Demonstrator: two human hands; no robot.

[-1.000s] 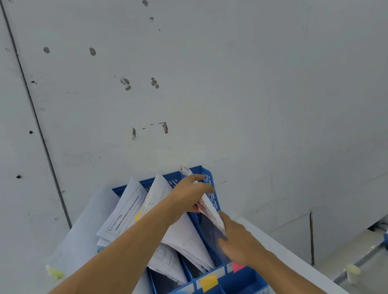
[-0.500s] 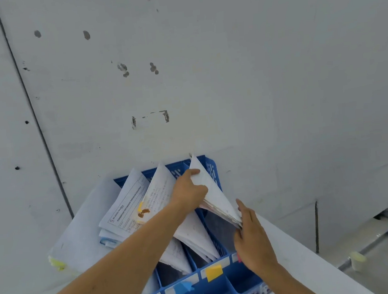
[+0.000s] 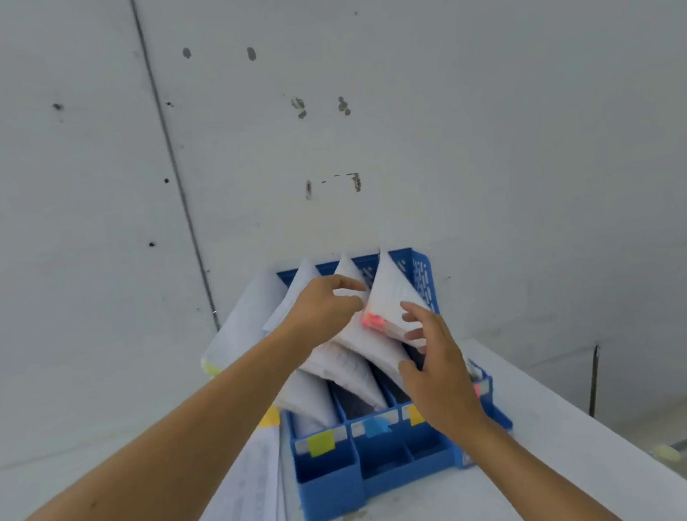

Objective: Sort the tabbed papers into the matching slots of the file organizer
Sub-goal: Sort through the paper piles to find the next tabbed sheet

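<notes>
A blue file organizer [image 3: 336, 481] stands on the white table against the wall, its slots marked with yellow [image 3: 321, 443], blue [image 3: 375, 427] and orange labels. White papers lean in the slots. The rightmost bundle [image 3: 390, 293] carries a red tab [image 3: 374, 320] and sits in the right slot. My left hand [image 3: 321, 310] hovers over the middle papers with fingers loosely bent, fingertips touching a sheet. My right hand [image 3: 436, 370] is spread with straight fingers against the red-tabbed bundle's lower edge.
A loose stack of papers [image 3: 246, 497] with a yellow tab lies on the table left of the organizer. The table edge [image 3: 597, 425] runs diagonally on the right, floor beyond it. The wall stands right behind the organizer.
The left hand let go of the red-tabbed bundle and moved left over the middle papers. The bundle now leans in the right slot, its red tab showing. The camera tilted down.
</notes>
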